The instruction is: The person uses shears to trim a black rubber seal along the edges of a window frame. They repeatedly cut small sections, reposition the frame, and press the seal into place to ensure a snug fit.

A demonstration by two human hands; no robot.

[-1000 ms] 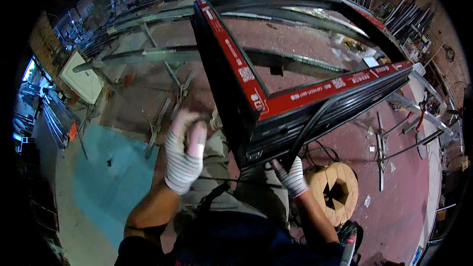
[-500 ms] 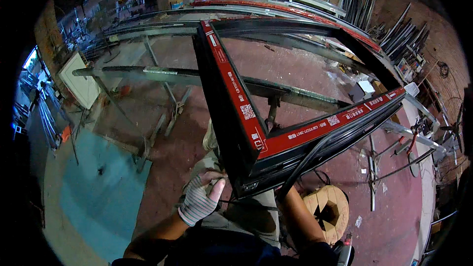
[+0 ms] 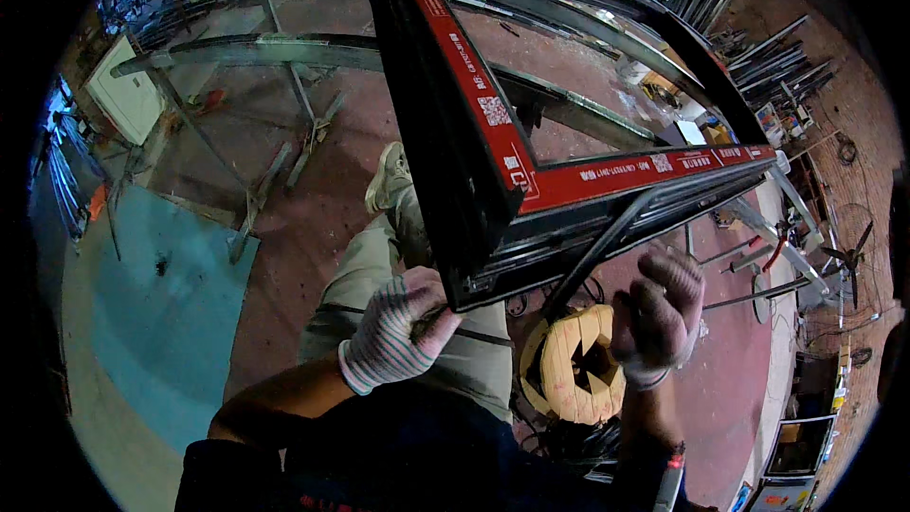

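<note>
A large black window frame with red protective tape [image 3: 493,123] lies on metal trestles in front of me, its near corner over my lap. My left hand [image 3: 393,332], in a striped knit glove, is closed on a thin black rubber strip right at that corner. My right hand [image 3: 659,313], in a dark soiled glove, is fisted around the black rubber strip [image 3: 592,256] that runs up along the frame's near edge. Below the hands sits a wooden spool [image 3: 573,365] wound with the black strip.
My leg in beige trousers and a shoe [image 3: 389,180] stretch under the frame. Steel trestle bars [image 3: 256,47] cross the reddish floor at the back left. A blue mat [image 3: 152,303] lies at the left. Metal profiles [image 3: 758,47] and tools lie at the right.
My left hand dropped from in front of the frame to the frame's near corner and closed there. My right hand rose into view, gripping the rubber strip. The view moved closer to the frame.
</note>
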